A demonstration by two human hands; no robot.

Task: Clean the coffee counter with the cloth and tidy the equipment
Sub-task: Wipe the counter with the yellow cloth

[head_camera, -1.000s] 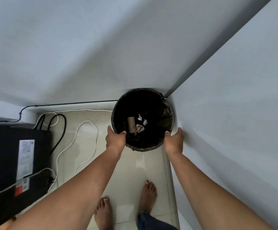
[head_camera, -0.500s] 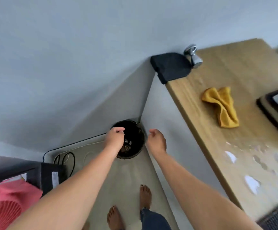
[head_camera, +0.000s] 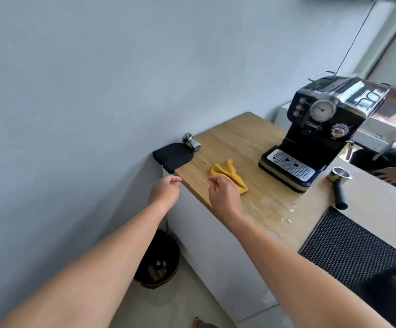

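A crumpled yellow cloth [head_camera: 230, 174] lies on the wooden counter [head_camera: 242, 143]. My right hand [head_camera: 224, 194] hovers just in front of the cloth, fingers loosely curled, holding nothing. My left hand [head_camera: 165, 190] is raised beside the counter's left edge, also empty with curled fingers. A black espresso machine [head_camera: 320, 129] stands on the counter to the right. A portafilter [head_camera: 339, 185] lies near it. A steel tamper [head_camera: 191, 142] sits by a black mat [head_camera: 172, 156] at the counter's far left corner. Wet patches [head_camera: 270, 211] mark the wood near the front.
A black waste bin [head_camera: 159, 263] with scraps stands on the floor by the wall, below my left arm. A dark ribbed mat [head_camera: 348, 247] covers the counter at the lower right. Another person's hand [head_camera: 388, 174] rests beyond the counter at the right.
Both hands let go of the waste bin and rose from the floor to counter height. My view swung up and right, bringing the cloth and espresso machine into sight.
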